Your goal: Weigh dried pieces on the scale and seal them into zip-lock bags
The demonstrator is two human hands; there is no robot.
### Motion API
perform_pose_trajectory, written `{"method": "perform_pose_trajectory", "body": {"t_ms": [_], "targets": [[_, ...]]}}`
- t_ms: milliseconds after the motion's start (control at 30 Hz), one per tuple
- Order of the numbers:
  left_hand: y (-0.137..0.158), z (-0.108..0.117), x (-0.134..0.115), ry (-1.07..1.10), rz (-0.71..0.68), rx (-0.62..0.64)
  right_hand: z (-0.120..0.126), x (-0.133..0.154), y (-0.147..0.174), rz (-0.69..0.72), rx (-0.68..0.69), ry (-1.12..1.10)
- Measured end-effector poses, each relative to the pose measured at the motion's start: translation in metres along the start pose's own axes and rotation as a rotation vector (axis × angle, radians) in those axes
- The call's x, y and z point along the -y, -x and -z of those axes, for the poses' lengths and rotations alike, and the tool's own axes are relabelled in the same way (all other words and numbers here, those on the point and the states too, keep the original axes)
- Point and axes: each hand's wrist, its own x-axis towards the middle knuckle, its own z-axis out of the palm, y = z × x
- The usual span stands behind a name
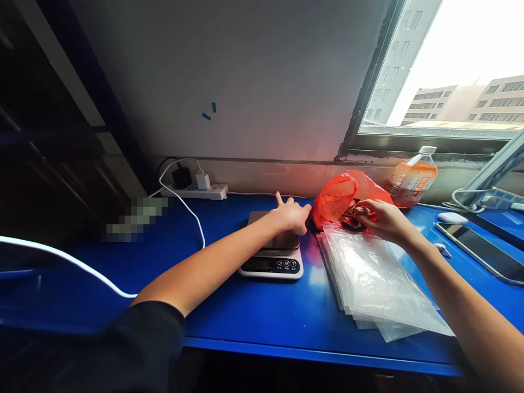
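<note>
A kitchen scale (271, 267) with a metal plate and a row of buttons stands on the blue table. My left hand (291, 215) is above its plate, one finger sticking up, the others curled at the left edge of a red plastic bag (333, 199), seemingly pinching it. At the bag's mouth, my right hand (382, 218) has its fingers closed on dark brown pieces (352, 222), whose kind I cannot make out. Clear plastic bags (376, 273) lie in a flat stack below the red bag, under my right wrist.
A bottle with orange drink (415, 177) stands behind the red bag. At right lie a phone (485, 251), a white earphone case (452, 218) and an earphone (442, 250). A power strip (204, 191) with a charger sits by the wall; a white cable (77, 261) crosses the left side.
</note>
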Motion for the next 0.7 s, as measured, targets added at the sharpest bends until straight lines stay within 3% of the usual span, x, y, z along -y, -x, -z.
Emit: {"method": "perform_pose_trajectory", "body": {"t_ms": [133, 300, 467, 600, 700], "targets": [[0.033, 0.002, 0.028, 0.115, 0.032, -0.302, 0.015, 0.006, 0.001, -0.011, -0.078, -0.025], [0.067, -0.009, 0.098, 0.272, 0.222, -0.586, 0.029, 0.002, -0.001, -0.073, -0.204, -0.013], [0.094, -0.035, 0.143, 0.366, 0.264, -0.665, 0.015, -0.013, -0.006, 0.002, -0.087, 0.043], [0.112, -0.047, 0.153, 0.394, 0.203, -0.666, 0.023, -0.015, -0.015, -0.065, -0.038, 0.054], [0.114, -0.049, 0.157, 0.411, 0.202, -0.668, 0.038, 0.001, -0.024, -0.118, -0.031, 0.06]]}}
